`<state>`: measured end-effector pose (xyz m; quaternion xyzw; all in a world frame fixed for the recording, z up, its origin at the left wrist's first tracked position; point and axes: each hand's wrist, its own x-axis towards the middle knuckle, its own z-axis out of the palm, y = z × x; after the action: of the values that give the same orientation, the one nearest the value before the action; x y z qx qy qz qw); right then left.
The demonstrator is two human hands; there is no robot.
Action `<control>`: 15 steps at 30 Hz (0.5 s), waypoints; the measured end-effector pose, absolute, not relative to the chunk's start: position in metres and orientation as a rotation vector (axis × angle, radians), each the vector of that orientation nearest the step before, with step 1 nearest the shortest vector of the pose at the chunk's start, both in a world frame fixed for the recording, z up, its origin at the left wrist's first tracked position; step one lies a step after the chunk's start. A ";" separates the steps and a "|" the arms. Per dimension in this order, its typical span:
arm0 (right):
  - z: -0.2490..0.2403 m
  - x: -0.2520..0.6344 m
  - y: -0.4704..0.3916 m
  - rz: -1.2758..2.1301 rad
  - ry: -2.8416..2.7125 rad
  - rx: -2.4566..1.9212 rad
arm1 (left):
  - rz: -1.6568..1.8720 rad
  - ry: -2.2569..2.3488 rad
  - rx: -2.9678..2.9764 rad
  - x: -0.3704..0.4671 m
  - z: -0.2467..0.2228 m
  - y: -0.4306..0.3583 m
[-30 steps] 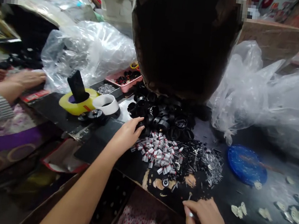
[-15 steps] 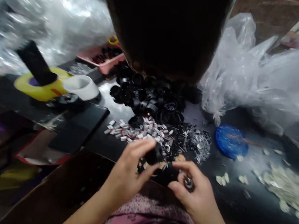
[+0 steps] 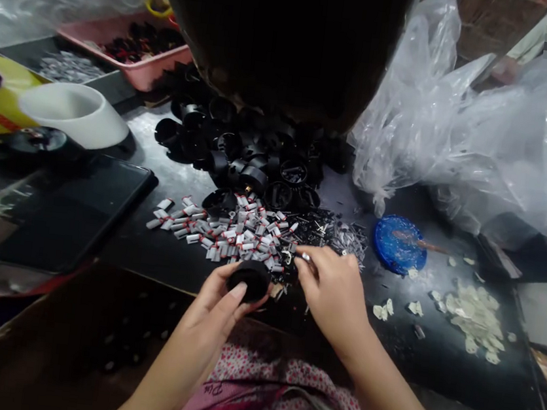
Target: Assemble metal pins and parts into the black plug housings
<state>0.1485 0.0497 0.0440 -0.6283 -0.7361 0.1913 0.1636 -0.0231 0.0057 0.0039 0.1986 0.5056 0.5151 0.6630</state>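
Note:
My left hand (image 3: 215, 310) is wrapped round a round black plastic housing (image 3: 253, 283), its open side tilted up and the thumb at its rim. To the right, my right hand (image 3: 337, 294) reaches to the edge of the small parts with thumb and forefinger pinched. A shiny tip shows at those fingers; what it belongs to is hidden. In front of both hands lies a heap of small grey-white cylinders (image 3: 231, 233) with red ends. Dark springs and pins (image 3: 308, 225) and small grey metal pieces (image 3: 348, 240) lie beside it.
Behind is a pile of black housings (image 3: 252, 176). Right: a blue lid (image 3: 391, 252) with a stick, and pale flat pieces (image 3: 473, 316). Left: a dark flat slab (image 3: 75, 209), a white ring (image 3: 74, 113), a pink tray (image 3: 140, 71). A large dark shape (image 3: 287, 35) overhangs the middle.
My right hand has moved up and left to the small parts, its fingers closing together. My left hand has lowered and shifted left, still holding the housing. The view has shifted too.

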 end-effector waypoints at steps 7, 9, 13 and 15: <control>0.037 0.137 0.081 0.291 -2.322 -1.889 | 1.237 1.034 0.324 -0.015 0.009 0.017; 0.037 0.141 0.078 0.350 -2.280 -1.868 | 1.251 1.023 0.312 -0.015 0.008 0.018; 0.045 0.148 0.067 0.565 -2.198 -1.784 | 1.262 0.972 0.290 -0.015 0.008 0.018; 0.050 0.146 0.057 0.731 -2.203 -1.688 | 1.225 0.940 0.279 -0.014 0.008 0.018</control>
<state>0.1464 0.0572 0.0497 -0.5828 -0.7605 0.2524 0.1352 -0.0137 0.0176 0.0082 0.1255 0.4233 0.5516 0.7077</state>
